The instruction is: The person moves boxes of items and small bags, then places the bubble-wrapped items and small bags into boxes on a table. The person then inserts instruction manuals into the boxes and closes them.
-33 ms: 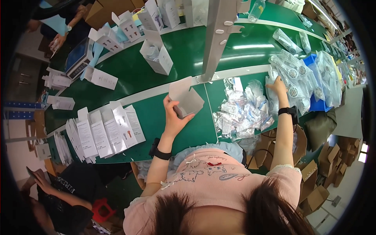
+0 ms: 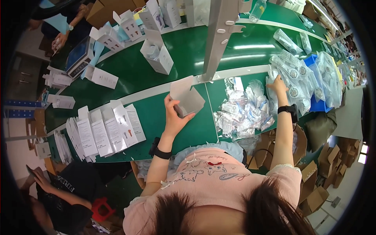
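My left hand (image 2: pixel 176 117) is closed around an open white cardboard box (image 2: pixel 192 102), held above the green table with its lid flap raised. I see only bare inner walls in its visible opening. Farther right, my right hand (image 2: pixel 278 87) has its fingers bent on a clear bubble-wrap bag (image 2: pixel 273 71) at the left edge of a heap of bubble-wrapped items (image 2: pixel 299 80). Its fingertips partly disappear against the plastic. Between my hands lies a pile of small clear plastic packets (image 2: pixel 244 111).
Flattened white boxes (image 2: pixel 103 133) lie in overlapping rows at left. A metal post (image 2: pixel 220 39) rises beyond my left hand. Filled white boxes (image 2: pixel 156 55) stand on the far bench. A blue bin (image 2: pixel 311 62) sits at right. Co-workers' hands (image 2: pixel 58 41) show at left.
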`<state>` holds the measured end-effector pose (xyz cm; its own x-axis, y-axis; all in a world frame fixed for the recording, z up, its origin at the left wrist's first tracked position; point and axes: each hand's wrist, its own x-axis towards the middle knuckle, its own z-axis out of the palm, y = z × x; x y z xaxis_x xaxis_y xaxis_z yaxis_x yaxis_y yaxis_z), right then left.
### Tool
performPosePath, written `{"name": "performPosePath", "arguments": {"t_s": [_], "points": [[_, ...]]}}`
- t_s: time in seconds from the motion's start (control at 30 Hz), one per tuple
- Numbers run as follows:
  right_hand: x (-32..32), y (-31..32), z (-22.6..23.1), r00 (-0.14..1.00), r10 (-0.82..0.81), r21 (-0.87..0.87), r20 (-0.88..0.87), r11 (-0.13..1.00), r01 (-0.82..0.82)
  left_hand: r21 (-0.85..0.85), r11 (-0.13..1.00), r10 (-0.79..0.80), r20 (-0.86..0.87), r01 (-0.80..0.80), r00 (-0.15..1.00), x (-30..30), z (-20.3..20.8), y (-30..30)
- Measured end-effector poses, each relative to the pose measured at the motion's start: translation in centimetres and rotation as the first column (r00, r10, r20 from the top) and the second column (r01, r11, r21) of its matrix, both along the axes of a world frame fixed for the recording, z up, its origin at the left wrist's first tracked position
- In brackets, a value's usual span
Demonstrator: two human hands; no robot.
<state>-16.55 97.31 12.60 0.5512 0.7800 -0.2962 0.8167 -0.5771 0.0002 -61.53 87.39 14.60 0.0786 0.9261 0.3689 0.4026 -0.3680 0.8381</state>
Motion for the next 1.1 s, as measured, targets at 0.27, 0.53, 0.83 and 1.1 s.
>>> {"name": "performPosePath", "arguments": {"t_s": [0.27,0.53,0.83,1.1], "points": [[-2.6,-3.0,4.9,0.780,0.309,0.616,-0.544,0.778,0.122,0.029,0.994,0.101,0.110,-0.105,0.989,-0.6,-0.6,-0.6],[-26.3,-7.8,10.0,-0.313,0.653,0.334,-0.690,0.670,0.663,0.101,0.989,0.088,0.169,-0.106,0.982,1.0,-0.2,-0.2],[-32.9,-6.4,8.5,-0.083,0.786,0.614,-0.613,0.539,0.576,0.046,0.970,0.225,0.189,-0.238,0.956,1.2,-1.7,-1.7],[-31.3,-6.8,5.7,0.503,0.851,0.989,-0.149,0.129,0.075,0.239,0.960,0.102,0.188,-0.147,0.977,2.4,-1.1,-1.1]]}}
